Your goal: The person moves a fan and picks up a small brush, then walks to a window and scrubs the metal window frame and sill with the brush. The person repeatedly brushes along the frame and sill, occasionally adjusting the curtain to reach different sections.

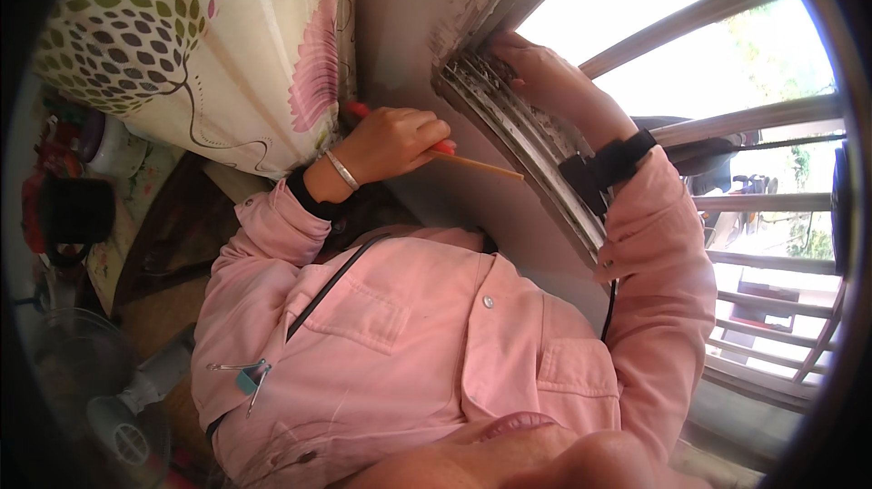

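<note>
My left hand (395, 146) is closed around a thin pale wooden stick (486, 165). Red parts (445, 146) of the same tool show on both sides of the fist; its full shape is hidden. At the upper right, my right hand (545, 80) reaches to the far corner of the worn window track (531, 126). Its thumb stands apart from the other fingers, which lie at the frame, and I see nothing held in it. The stick's tip points toward the track without touching it.
Window bars (754, 117) run along the right, with bright outdoors behind. A patterned curtain (254, 53) hangs at the upper left, beside a stained wall (400, 17). A clear-bladed fan (127, 425) and a dark mug-like object (77, 207) are on the left. A clip (250, 380) hangs on my pink jacket.
</note>
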A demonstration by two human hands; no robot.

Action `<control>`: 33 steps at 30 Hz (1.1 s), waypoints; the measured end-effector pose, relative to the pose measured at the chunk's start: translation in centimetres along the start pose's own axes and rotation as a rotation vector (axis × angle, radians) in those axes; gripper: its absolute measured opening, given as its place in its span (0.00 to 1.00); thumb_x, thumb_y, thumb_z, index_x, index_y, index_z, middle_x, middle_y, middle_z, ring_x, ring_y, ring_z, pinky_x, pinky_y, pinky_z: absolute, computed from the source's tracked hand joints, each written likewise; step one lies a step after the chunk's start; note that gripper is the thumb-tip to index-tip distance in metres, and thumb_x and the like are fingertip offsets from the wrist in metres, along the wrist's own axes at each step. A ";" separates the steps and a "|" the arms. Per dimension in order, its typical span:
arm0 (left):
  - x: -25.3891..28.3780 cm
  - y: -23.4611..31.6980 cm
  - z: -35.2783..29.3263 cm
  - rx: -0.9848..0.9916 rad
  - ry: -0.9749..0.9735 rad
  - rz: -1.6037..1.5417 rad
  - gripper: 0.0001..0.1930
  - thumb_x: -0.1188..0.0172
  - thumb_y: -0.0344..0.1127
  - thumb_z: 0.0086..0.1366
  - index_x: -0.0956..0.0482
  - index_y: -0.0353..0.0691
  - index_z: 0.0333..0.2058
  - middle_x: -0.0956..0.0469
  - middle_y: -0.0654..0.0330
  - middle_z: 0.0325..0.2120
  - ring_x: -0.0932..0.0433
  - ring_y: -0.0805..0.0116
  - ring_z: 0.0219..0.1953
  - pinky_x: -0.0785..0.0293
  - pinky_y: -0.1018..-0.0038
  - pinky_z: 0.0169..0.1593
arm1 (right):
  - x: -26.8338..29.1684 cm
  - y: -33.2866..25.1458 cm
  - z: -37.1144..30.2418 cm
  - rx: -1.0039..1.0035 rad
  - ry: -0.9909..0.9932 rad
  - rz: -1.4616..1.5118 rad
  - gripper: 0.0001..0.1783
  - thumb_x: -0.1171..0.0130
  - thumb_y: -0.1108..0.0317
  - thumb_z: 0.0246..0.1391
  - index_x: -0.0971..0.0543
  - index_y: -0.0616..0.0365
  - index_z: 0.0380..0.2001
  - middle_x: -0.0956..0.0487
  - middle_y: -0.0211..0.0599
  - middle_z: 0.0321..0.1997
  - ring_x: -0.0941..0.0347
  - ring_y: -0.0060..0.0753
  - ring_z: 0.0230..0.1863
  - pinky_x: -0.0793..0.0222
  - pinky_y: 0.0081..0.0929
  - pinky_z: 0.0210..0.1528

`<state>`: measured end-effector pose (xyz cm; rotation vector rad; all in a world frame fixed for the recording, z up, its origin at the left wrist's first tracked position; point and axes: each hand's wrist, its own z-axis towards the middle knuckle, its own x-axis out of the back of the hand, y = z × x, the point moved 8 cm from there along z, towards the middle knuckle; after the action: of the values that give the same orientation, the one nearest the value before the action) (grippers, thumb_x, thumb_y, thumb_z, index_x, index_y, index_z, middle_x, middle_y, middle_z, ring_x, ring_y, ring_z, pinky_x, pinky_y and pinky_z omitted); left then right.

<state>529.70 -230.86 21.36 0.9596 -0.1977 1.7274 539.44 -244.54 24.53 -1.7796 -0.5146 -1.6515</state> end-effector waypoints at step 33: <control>0.0 -1.8 -2.6 0.045 0.022 -0.108 0.11 0.35 0.33 0.54 0.30 0.40 0.27 0.30 0.58 0.20 0.27 0.57 0.23 0.32 0.67 0.26 | 1.2 -1.3 -1.8 -0.031 -0.005 -0.688 0.06 0.49 0.77 0.47 0.23 0.64 0.28 0.26 0.40 0.36 0.26 0.41 0.42 0.26 0.30 0.44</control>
<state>529.99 -228.66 19.09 0.9667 -0.0915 1.6488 537.40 -244.98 25.91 -1.7292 -1.2097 -2.1009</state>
